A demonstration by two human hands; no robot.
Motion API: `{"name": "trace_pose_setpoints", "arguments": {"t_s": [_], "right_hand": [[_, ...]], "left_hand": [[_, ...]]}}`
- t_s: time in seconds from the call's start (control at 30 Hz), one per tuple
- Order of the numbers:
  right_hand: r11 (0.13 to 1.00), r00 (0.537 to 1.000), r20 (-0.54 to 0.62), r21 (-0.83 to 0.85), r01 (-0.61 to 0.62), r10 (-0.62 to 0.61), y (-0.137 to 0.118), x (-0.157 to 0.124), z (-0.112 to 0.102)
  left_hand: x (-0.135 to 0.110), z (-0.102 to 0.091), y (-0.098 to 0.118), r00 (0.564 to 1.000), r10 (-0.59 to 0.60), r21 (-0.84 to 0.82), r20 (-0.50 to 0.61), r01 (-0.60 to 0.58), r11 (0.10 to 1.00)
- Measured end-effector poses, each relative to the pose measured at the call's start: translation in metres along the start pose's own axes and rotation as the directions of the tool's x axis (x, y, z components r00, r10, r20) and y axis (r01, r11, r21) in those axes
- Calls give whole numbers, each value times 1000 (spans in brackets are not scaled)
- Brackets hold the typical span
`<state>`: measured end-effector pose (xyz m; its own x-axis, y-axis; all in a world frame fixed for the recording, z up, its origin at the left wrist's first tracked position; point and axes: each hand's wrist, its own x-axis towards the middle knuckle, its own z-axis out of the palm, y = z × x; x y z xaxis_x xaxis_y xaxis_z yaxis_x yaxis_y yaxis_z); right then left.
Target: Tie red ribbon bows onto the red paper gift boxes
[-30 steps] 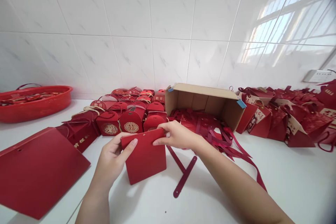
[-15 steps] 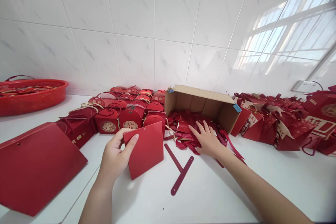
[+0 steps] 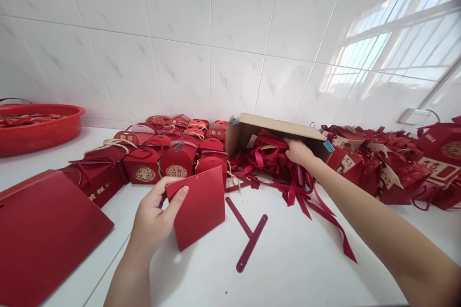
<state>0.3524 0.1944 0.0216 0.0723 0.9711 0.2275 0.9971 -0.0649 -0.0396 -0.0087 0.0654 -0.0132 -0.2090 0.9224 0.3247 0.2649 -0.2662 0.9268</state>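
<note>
Now I see left hand (image 3: 153, 213) pinch bag (image 3: 200, 206) by top corner over desk (image 3: 201, 278); right hand (image 3: 299, 152) clutches ribbons (image 3: 268, 153) at carton (image 3: 277, 123) mouth. I judge bag light, stiff, creasable: take top edge; ribbons soft, slippery.

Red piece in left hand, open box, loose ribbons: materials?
Red piece: likely stiff paperboard, low-sheen; flat face, crisp edges. Open box: probably cardboard, matte; plain brown panels. Loose ribbons: seemingly fabric, perhaps satin; limp, twisting tails, finish hard to judge.

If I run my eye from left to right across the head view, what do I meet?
Red basin, left hand, held card, loose strips, right hand, red bags.
</note>
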Motion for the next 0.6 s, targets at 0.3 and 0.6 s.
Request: {"name": "trace_pose_setpoints", "arguments": {"t_s": [0.3, 0.6], "right_hand": [[998, 995, -89, 49, -49, 53, 1, 25, -6], [996, 999, -33, 88, -21, 24, -6, 18, -15]], "left_hand": [[-1, 2, 3, 1000, -8, -4, -3, 8, 1000], [4, -3, -6, 999, 25, 51, 47, -28, 998]]}}
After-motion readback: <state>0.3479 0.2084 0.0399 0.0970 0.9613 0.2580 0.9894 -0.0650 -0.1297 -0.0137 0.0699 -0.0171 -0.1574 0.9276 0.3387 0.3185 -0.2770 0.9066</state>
